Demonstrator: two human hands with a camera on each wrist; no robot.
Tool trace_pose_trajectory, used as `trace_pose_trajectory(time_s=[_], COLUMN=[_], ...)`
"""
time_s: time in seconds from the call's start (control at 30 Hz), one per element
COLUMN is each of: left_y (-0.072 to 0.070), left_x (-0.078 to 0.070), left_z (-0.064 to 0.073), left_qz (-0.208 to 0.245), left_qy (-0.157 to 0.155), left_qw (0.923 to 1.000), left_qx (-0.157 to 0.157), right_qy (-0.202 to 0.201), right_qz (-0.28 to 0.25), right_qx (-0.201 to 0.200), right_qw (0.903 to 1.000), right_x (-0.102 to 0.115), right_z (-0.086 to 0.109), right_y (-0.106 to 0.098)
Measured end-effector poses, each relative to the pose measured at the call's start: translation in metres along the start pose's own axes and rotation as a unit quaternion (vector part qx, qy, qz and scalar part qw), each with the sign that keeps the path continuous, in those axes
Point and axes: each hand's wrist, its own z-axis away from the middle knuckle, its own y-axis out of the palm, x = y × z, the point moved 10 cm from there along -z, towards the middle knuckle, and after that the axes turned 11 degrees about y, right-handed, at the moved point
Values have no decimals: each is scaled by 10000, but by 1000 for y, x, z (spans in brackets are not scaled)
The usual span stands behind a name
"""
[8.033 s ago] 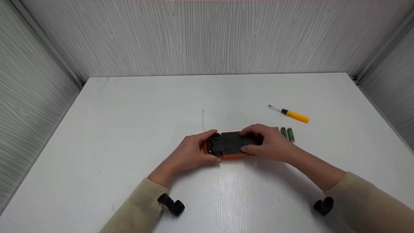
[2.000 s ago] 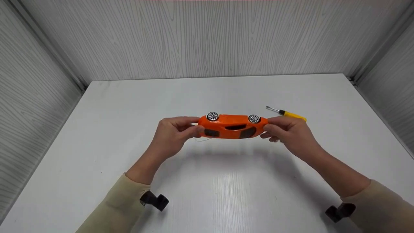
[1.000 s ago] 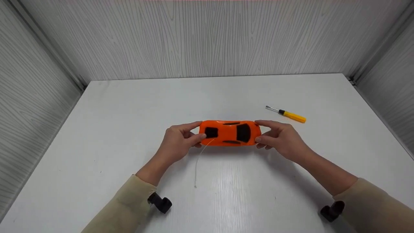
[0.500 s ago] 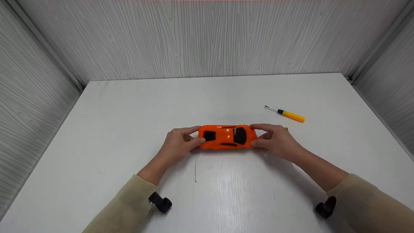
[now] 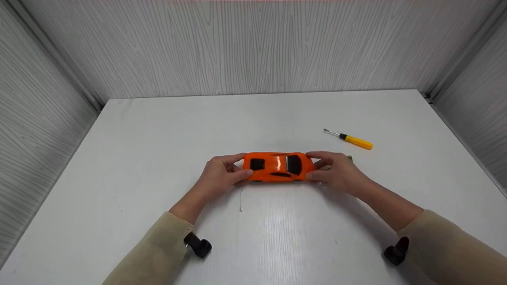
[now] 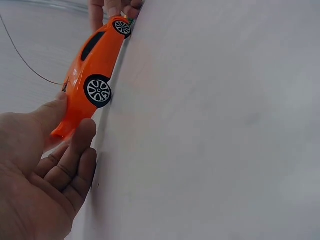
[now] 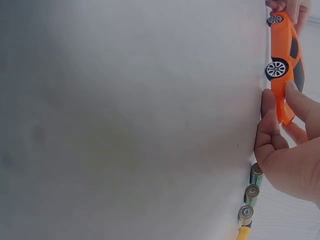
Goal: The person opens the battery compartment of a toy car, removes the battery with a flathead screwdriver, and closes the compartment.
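An orange toy car (image 5: 271, 166) with dark windows sits upright, wheels down at the white table, in the middle of the head view. My left hand (image 5: 218, 176) grips its left end, thumb on top beside the rear window. The other end is pinched between the thumb and fingers of my right hand (image 5: 336, 172). A thin wire antenna (image 5: 240, 200) trails from the car toward me. Silver-spoked wheels (image 6: 98, 90) show along its side in the left wrist view. The car's underside is hidden.
A screwdriver (image 5: 358, 142) with a yellow handle lies on the table (image 5: 178, 130) behind my right hand. Green batteries (image 7: 252, 192) stand in a row beside that hand, mostly hidden by it in the head view. Grey wood-grain panels (image 5: 253, 47) enclose the back and sides.
Eight seconds ago the car lay with its black underside up. Both hands lifted it, turned it roof up and lowered it to the table. In the last half second it tilted slightly.
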Motion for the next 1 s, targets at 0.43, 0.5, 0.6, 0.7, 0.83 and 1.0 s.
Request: trace_pose_trajectory(time_s=[0.43, 0.5, 0.6, 0.7, 0.83, 1.0], left_y=[2, 3, 3, 4, 4, -2], left_x=[7, 7, 7, 8, 9, 9], left_z=[-6, -6, -7, -8, -8, -5], left_qz=[18, 71, 98, 103, -8, -284], left_qy=[-258, -330, -416, -449, -460, -351], left_qw=[9995, 9991, 9987, 9985, 9986, 9989], left_qx=[192, 238, 278, 287, 270, 142], right_qy=[-178, -180, -156, -135, -118, -168], right_qz=[163, 171, 136, 117, 110, -84], right_qx=[-101, -98, -102, -135, -176, -83], right_qw=[9997, 9996, 9997, 9998, 9997, 9998], right_x=[3, 3, 2, 1, -1, -2], right_z=[0, 0, 0, -2, -3, 2], right_y=[2, 2, 2, 2, 3, 3])
